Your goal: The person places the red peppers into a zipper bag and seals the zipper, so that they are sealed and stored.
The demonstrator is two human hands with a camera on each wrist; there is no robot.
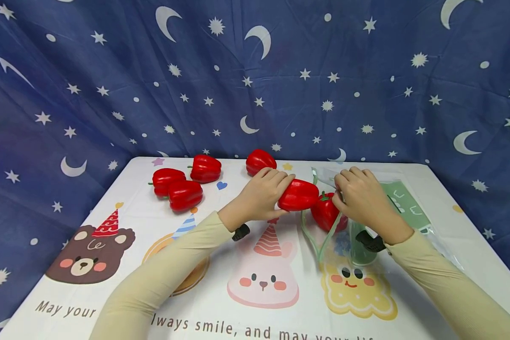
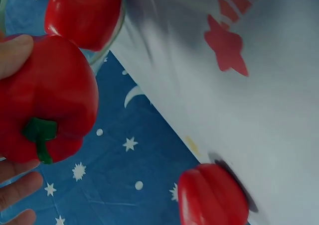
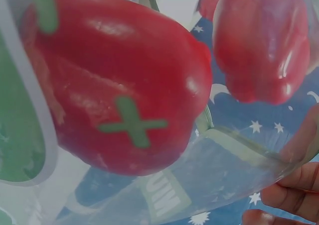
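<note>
My left hand (image 1: 261,196) grips a red bell pepper (image 1: 298,195), its green stem (image 2: 41,133) facing the left wrist camera. Close to it, my right hand (image 1: 363,196) pinches the rim of a clear plastic bag (image 1: 408,208) with green print and a green edge. Inside the bag, near its mouth, lies another red bell pepper (image 1: 323,212); the right wrist view shows this pepper (image 3: 119,85) through the film. The held pepper overlaps the bag's mouth in the head view.
Several more red bell peppers rest on the white printed tablecloth: a cluster at the back left (image 1: 184,195) and a single pepper (image 1: 260,161) at the back middle. A dark blue curtain (image 1: 238,71) with moons and stars hangs behind the table.
</note>
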